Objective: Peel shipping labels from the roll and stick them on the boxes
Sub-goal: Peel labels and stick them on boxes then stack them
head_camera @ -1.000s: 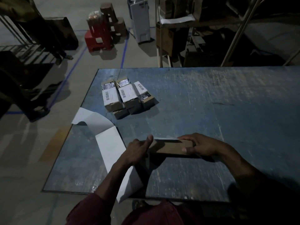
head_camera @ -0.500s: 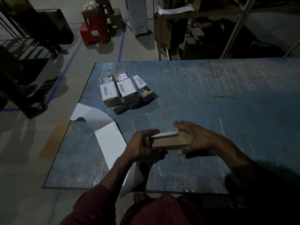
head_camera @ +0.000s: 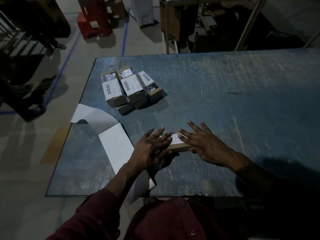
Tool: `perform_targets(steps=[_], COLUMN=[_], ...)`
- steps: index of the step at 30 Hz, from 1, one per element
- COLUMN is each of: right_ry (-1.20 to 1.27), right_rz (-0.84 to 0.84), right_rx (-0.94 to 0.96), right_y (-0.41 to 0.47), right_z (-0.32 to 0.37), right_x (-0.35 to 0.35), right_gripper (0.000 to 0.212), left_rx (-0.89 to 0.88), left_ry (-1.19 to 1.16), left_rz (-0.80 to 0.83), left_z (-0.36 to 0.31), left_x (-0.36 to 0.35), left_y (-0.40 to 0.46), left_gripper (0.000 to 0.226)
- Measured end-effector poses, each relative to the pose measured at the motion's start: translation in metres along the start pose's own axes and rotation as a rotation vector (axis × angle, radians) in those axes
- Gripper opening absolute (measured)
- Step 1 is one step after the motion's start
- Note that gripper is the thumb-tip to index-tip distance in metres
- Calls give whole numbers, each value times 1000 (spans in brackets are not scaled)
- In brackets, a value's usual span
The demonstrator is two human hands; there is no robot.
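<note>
Cardboard box (head_camera: pixel 176 147), near the table's (head_camera: pixel 242 101) front edge, lies long axis left-to-right under both flat, spread hands, left hand (head_camera: pixel 150 149) and right hand (head_camera: pixel 202 144) pressing its label (head_camera: pixel 175 138), neither gripping.

Brown box (head_camera: pixel 176 146) flat on table, white label (head_camera: pixel 176 137) on top; labelled boxes (head_camera: pixel 130 89) beyond.

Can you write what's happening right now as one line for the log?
step: pressing label onto box | left hand: flat on box | right hand: flat on box
</note>
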State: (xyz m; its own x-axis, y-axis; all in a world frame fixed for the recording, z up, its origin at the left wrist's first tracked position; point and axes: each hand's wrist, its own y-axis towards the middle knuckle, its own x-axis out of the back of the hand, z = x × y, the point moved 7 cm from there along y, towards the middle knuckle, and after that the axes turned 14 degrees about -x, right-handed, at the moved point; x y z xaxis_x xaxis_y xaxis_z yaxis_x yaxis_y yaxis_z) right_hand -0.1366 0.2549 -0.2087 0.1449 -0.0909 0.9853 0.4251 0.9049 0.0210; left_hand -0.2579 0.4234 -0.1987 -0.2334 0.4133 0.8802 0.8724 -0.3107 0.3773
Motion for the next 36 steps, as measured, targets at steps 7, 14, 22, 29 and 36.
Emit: perform_targets(steps=[7, 14, 22, 29, 36], right_ry=[85, -73, 169, 256, 342], right_rz=[-272, -174, -389, -502, -507], right_rx=[137, 154, 206, 266, 258], right_y=[-13, 1, -17, -29, -30], right_z=[7, 20, 15, 22, 29], right_x=[18, 6, 7, 12, 48], right_gripper=[67, 78, 64, 24, 17], left_rx=[-62, -30, -80, 225, 709], left_ry=[-90, -17, 39, -176, -635], left_rz=[-222, -61, -138, -433, -163], left_z=[-15, -10, -14, -9, 22], left_x=[9, -4, -6, 27, -5], left_y=[-3, -2, -7, -4, -14], left_gripper=[35, 61, 46, 42, 81])
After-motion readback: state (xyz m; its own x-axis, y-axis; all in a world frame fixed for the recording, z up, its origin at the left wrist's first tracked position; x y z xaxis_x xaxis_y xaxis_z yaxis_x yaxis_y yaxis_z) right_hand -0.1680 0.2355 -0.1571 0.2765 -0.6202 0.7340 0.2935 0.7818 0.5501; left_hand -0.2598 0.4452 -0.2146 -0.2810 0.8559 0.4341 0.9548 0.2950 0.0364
